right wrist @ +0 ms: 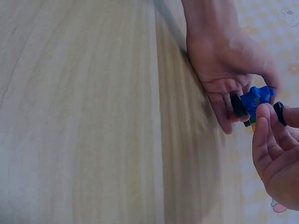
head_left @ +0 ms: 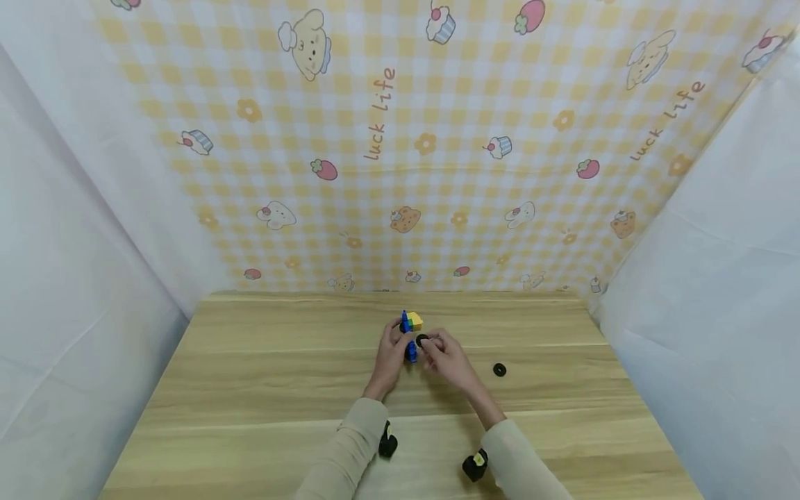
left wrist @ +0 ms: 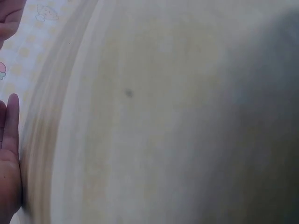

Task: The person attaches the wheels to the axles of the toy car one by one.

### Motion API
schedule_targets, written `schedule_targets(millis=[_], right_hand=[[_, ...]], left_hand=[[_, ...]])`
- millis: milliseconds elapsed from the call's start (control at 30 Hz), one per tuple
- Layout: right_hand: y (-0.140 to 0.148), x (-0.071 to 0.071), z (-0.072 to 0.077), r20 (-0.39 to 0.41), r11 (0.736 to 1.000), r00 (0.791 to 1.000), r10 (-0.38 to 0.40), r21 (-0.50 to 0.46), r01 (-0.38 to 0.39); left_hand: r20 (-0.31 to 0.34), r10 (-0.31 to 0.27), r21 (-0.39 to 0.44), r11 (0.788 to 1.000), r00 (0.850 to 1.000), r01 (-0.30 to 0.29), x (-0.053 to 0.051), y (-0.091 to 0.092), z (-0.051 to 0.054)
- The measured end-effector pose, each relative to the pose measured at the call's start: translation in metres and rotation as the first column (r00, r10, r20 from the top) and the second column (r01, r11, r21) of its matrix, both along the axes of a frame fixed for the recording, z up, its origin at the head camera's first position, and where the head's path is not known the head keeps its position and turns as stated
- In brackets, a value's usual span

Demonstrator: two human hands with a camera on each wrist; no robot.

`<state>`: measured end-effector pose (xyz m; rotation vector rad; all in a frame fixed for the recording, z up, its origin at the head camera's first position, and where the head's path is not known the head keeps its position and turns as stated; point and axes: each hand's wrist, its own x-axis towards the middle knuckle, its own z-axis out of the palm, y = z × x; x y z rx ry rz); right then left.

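Note:
My left hand [head_left: 390, 353] holds a blue toy vehicle [head_left: 410, 347] with a yellow block [head_left: 414, 320] and a bit of green at its far end. In the right wrist view, a black wheel [right wrist: 238, 105] sits on the side of the blue body [right wrist: 257, 100] towards the left palm. My right hand [head_left: 448, 360] pinches a black tyre [head_left: 422, 340] between thumb and fingers, close beside the vehicle's other side. Whether tyre and vehicle touch is unclear. In the left wrist view, only parts of the left hand [left wrist: 9, 172] and right hand [left wrist: 10, 18] show.
On the wooden table [head_left: 262, 375], a loose black tyre [head_left: 499, 369] lies to the right of the right hand. Black wrist cameras [head_left: 387, 442] sit at both sleeves. A yellow checked cloth [head_left: 462, 180] hangs behind the table, with white cloths at both sides.

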<state>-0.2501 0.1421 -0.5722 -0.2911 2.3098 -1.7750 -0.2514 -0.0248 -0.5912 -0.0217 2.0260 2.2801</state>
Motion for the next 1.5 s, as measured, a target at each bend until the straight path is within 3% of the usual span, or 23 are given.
schedule_targets(millis=[167, 300, 467, 633, 767, 867, 1067, 1100, 1267, 1367, 1500], right_hand=[[-0.004, -0.008, 0.008, -0.022, 0.999, 0.998, -0.051, 0.004, 0.051], [-0.008, -0.015, 0.014, -0.027, 0.997, 0.998, -0.064, 0.052, 0.065], [-0.013, -0.02, 0.019, -0.09, 0.984, 0.993, -0.074, 0.157, 0.088], [-0.014, -0.023, 0.018, -0.123, 0.969, 0.988, -0.092, 0.216, 0.117], [-0.012, -0.023, 0.016, -0.107, 0.975, 0.99, -0.097, 0.189, 0.115], [-0.012, -0.025, 0.015, -0.106, 0.98, 0.991, -0.083, 0.171, 0.1], [-0.011, -0.026, 0.01, -0.087, 0.984, 0.994, -0.063, 0.161, 0.076], [-0.011, -0.025, 0.009, -0.087, 0.984, 0.994, -0.065, 0.163, 0.078], [-0.012, -0.025, 0.007, -0.102, 0.983, 0.993, -0.066, 0.164, 0.082], [-0.014, -0.023, 0.009, -0.111, 0.982, 0.992, -0.066, 0.17, 0.084], [-0.018, -0.021, 0.01, -0.113, 0.976, 0.991, -0.076, 0.194, 0.097]], left_hand=[[0.017, -0.046, 0.048, 0.998, 0.999, 0.045, -0.001, -0.003, 0.002], [0.021, -0.093, 0.079, 0.993, 0.995, 0.091, -0.004, -0.005, -0.002], [-0.012, -0.087, 0.081, 0.993, 0.996, 0.088, -0.011, 0.002, -0.021], [-0.069, -0.086, -0.005, 0.996, 0.994, 0.086, -0.013, 0.011, -0.032], [-0.075, -0.098, -0.035, 0.995, 0.992, 0.096, -0.013, 0.013, -0.03], [-0.045, -0.096, 0.008, 0.995, 0.994, 0.096, -0.013, 0.011, -0.028], [0.014, -0.133, 0.092, 0.987, 0.991, 0.132, -0.006, 0.003, -0.007], [0.012, -0.129, 0.088, 0.988, 0.992, 0.127, -0.006, 0.003, -0.008], [-0.02, -0.068, 0.073, 0.995, 0.998, 0.069, -0.015, 0.007, -0.031], [-0.044, -0.032, 0.046, 0.998, 0.999, 0.034, -0.014, 0.008, -0.034], [-0.071, -0.038, 0.008, 0.999, 0.997, 0.038, -0.011, 0.006, -0.034]])
